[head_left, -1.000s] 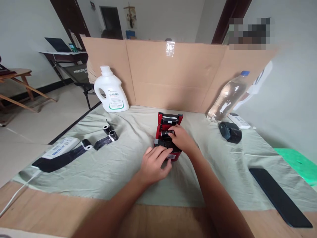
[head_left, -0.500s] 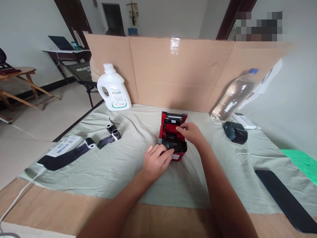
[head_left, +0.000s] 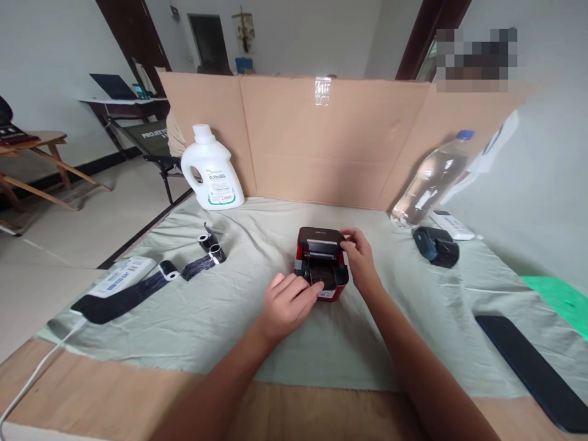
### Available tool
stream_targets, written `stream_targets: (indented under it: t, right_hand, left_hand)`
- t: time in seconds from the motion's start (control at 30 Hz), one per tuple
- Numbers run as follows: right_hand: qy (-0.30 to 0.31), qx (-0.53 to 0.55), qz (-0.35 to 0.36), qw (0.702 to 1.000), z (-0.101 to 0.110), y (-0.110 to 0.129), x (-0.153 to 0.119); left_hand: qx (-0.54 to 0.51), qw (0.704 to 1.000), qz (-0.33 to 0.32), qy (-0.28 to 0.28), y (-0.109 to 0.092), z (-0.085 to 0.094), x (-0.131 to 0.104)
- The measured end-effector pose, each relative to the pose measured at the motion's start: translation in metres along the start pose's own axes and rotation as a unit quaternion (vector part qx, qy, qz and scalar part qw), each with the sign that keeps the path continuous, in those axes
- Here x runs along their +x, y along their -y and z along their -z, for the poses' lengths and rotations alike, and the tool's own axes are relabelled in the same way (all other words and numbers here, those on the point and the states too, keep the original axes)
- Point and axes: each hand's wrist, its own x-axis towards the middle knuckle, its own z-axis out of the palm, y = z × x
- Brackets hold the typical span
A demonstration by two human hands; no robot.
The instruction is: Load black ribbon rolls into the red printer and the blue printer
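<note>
A small red and black label printer sits mid-table, its dark lid tilted partway down over the body. My right hand is closed at the lid's right edge, thumb and fingers around it. At the printer's front left, my left hand has curled fingers, with the index fingertip resting on a strip of shiny black film that lies across the front opening. Part of the film and of the printer's front is hidden behind my left fingers. The inside under the lid is mostly covered.
Ribbon rolls with unrolled black film lie left, near a white box. A white detergent jug and a tilted clear bottle stand before a cardboard screen. A black device and phone lie right.
The printer lid has swung from upright and open to partly down. My right hand has moved from inside the lid to its right edge; my left hand stays at the front.
</note>
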Motion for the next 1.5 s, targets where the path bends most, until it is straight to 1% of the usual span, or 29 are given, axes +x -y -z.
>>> stream_targets:
  t: [0.1, 0.17, 0.27, 0.37, 0.47, 0.57, 0.63, 0.67, 0.77, 0.93, 1.07, 1.17, 1.27, 1.5]
  right_hand:
    - [0.033, 0.042, -0.026, 0.998, 0.0, -0.014, -0.023]
    - [0.041, 0.093, -0.036, 0.994, -0.001, -0.022, -0.033]
    - [0.037, 0.149, -0.037, 0.987, -0.007, -0.029, -0.038]
    - [0.041, 0.178, -0.042, 0.982, -0.01, -0.031, -0.038]
    - [0.047, 0.214, -0.04, 0.975, -0.012, -0.032, -0.039]
    - [0.044, 0.229, -0.056, 0.971, -0.012, -0.033, -0.04]
    - [0.039, 0.232, -0.071, 0.969, -0.012, -0.033, -0.04]
    - [0.04, 0.232, -0.075, 0.969, -0.012, -0.033, -0.04]
    - [0.052, 0.223, -0.073, 0.971, -0.011, -0.031, -0.039]
    - [0.055, 0.202, -0.063, 0.976, -0.012, -0.029, -0.04]
    - [0.046, 0.242, -0.073, 0.966, -0.019, -0.035, -0.045]
    - [0.036, 0.267, -0.077, 0.96, -0.024, -0.039, -0.047]
    - [0.033, 0.266, -0.072, 0.961, -0.026, -0.042, -0.047]
    - [0.032, 0.255, -0.085, 0.963, -0.023, -0.042, -0.046]
  left_hand:
    - [-0.007, 1.0, 0.014, 0.004, 0.001, -0.001, -0.001]
    - [0.0, 1.0, 0.016, -0.008, 0.001, -0.003, -0.001]
    - [0.003, 0.999, 0.025, -0.035, 0.002, -0.005, -0.003]
    - [-0.011, 0.998, 0.047, -0.029, 0.004, -0.008, -0.004]
    - [-0.038, 0.993, 0.113, -0.014, 0.01, -0.012, -0.006]
    - [-0.083, 0.977, 0.194, 0.028, 0.02, -0.015, -0.007]
    - [-0.112, 0.968, 0.219, 0.052, 0.026, -0.018, -0.007]
    - [-0.123, 0.965, 0.223, 0.057, 0.028, -0.019, -0.008]
    - [-0.136, 0.964, 0.223, 0.047, 0.032, -0.023, -0.009]
    - [-0.138, 0.961, 0.237, 0.032, 0.03, -0.031, -0.013]
    - [-0.163, 0.958, 0.237, 0.01, 0.029, -0.035, -0.017]
    - [-0.182, 0.954, 0.237, 0.005, 0.028, -0.035, -0.017]
    - [-0.207, 0.947, 0.244, 0.008, 0.027, -0.035, -0.017]
    - [-0.233, 0.938, 0.256, 0.011, 0.028, -0.034, -0.016]
